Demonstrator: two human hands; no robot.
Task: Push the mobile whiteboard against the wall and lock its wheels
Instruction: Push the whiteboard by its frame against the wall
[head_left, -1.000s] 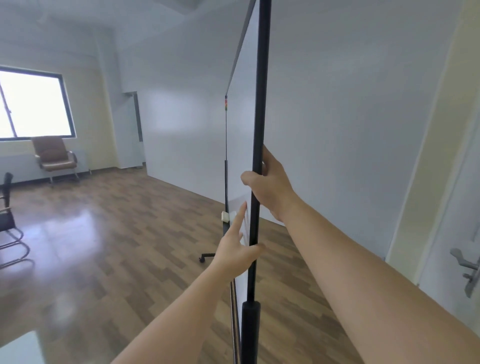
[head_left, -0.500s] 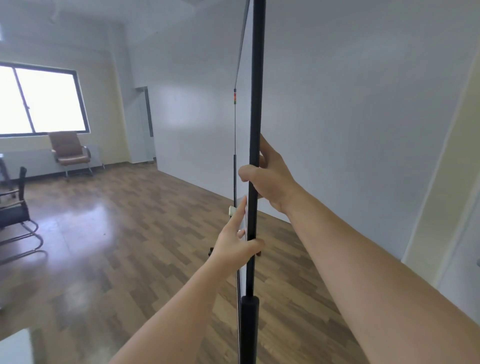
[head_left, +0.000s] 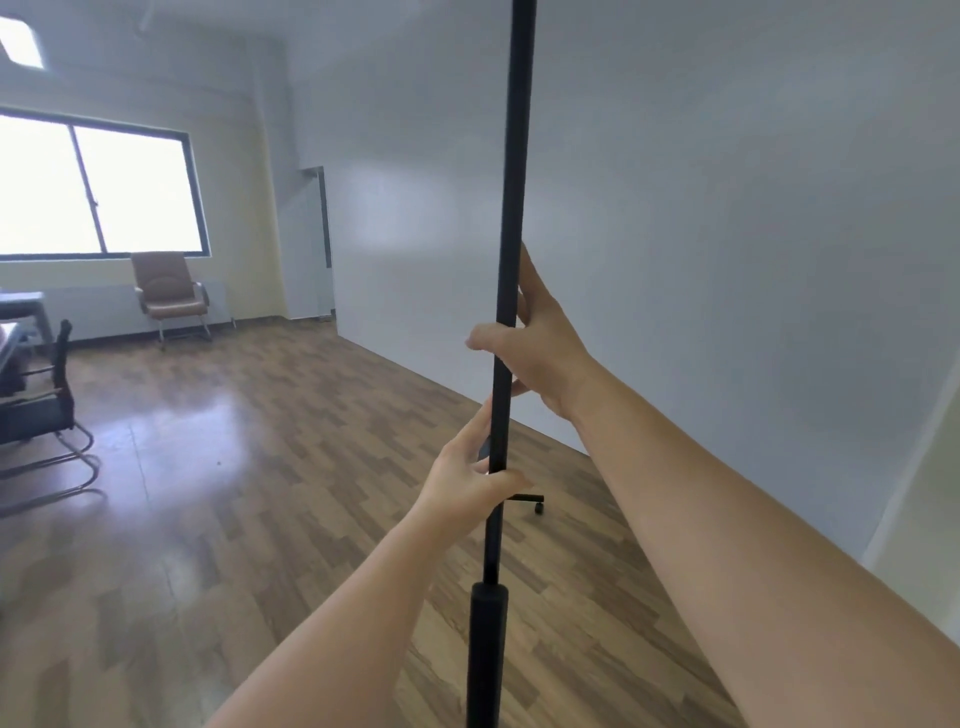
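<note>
I see the mobile whiteboard edge-on: its black upright post (head_left: 511, 171) runs from top to bottom through the middle of the view, with a thicker black sleeve (head_left: 487, 644) lower down. The board surface is hidden behind the post. My right hand (head_left: 540, 343) grips the post at mid height. My left hand (head_left: 470, 478) holds the post just below it, fingers laid along the left side. A far base leg with a black caster wheel (head_left: 538, 506) shows on the wood floor to the right of the post. The white wall (head_left: 701, 260) stands close on the right.
A brown armchair (head_left: 169, 291) sits under the window (head_left: 93, 192) at the far left. A black cantilever chair (head_left: 49, 415) and a desk edge (head_left: 21, 301) stand at the left. Wood floor (head_left: 234, 467) stretches between them and the whiteboard. A cream door frame (head_left: 924, 493) is at the right.
The whiteboard has swung until only its post shows edge-on, and the far caster now appears right of the post. The view turned right to left; both hands keep their hold.
</note>
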